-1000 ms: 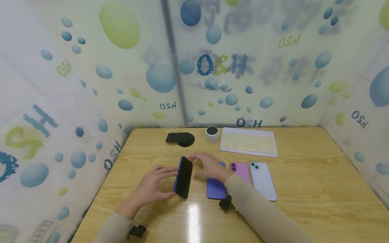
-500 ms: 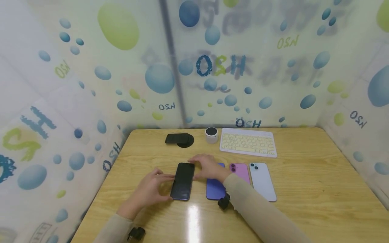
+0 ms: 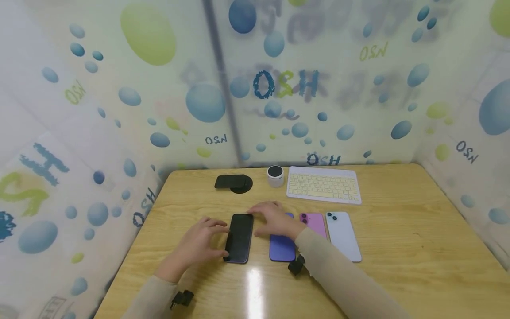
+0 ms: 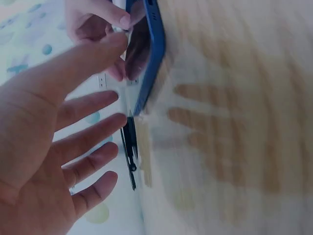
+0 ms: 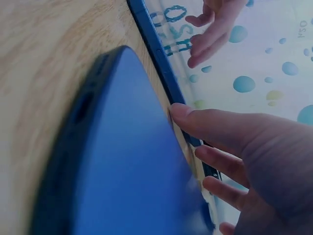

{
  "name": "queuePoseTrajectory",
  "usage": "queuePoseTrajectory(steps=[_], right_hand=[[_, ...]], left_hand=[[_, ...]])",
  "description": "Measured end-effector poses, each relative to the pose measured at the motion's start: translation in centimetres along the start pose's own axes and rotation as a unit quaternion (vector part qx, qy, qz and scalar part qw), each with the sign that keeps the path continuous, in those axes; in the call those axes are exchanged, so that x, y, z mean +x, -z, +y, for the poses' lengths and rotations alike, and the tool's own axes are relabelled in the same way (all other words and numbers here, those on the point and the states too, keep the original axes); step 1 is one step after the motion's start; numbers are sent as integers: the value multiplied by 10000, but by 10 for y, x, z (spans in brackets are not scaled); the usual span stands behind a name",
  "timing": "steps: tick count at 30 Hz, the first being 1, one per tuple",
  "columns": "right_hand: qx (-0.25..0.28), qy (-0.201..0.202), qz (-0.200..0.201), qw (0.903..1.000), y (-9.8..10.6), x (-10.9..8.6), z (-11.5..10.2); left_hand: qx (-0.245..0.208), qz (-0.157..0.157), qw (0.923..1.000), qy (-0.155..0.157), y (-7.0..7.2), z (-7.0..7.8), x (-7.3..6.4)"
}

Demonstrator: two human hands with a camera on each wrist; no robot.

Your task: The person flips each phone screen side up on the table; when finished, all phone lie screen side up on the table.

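A smartphone with a dark screen [image 3: 240,239] and a blue edge lies flat, screen up, on the wooden table. At its left side is my left hand [image 3: 201,243], fingers spread and thumb by the lower left corner. My right hand [image 3: 275,220] reaches over from the right with loosely bent fingers, its fingertips near the phone's upper right corner. In the right wrist view the thumb [image 5: 205,122] comes close to that phone's blue edge; contact is hard to tell. Under my right wrist lies a blue phone [image 3: 282,248], back up, partly covered by the hand.
A pink phone [image 3: 314,223] and a white phone [image 3: 343,237] lie in a row to the right. Farther back are a black stand-like item [image 3: 233,181], a small white cylinder with a dark top [image 3: 275,177] and a white keyboard [image 3: 323,185]. Patterned curtains surround the table [image 3: 398,248].
The dark-screened phone was tilted up on its edge in my left hand and has come down flat on the table. My left fingers have since loosened from it; my right hand has barely moved.
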State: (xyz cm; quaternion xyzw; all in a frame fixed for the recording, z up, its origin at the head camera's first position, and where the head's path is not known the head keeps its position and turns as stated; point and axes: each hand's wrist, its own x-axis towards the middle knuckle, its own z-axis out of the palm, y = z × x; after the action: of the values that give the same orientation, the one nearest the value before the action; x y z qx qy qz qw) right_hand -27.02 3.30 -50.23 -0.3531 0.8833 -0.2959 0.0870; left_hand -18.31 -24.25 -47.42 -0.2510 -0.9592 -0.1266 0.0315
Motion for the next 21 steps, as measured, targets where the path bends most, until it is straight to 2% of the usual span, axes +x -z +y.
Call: queuePoseTrajectory(steps=[4, 8, 17, 21], right_hand=[[38, -23, 63, 10000, 7, -12, 2], [-4, -179, 53, 9998, 15, -27, 6], [-169, -365, 96, 9991, 32, -64, 26], [-274, -501, 112, 9983, 40, -80, 34]], left_hand=[[-227, -211, 9994, 184, 1, 8, 7], [-405, -419, 9981, 196, -1, 17, 12], [-632, -467, 9966, -243, -12, 36, 31], [-499, -450, 9966, -470, -20, 44, 41]])
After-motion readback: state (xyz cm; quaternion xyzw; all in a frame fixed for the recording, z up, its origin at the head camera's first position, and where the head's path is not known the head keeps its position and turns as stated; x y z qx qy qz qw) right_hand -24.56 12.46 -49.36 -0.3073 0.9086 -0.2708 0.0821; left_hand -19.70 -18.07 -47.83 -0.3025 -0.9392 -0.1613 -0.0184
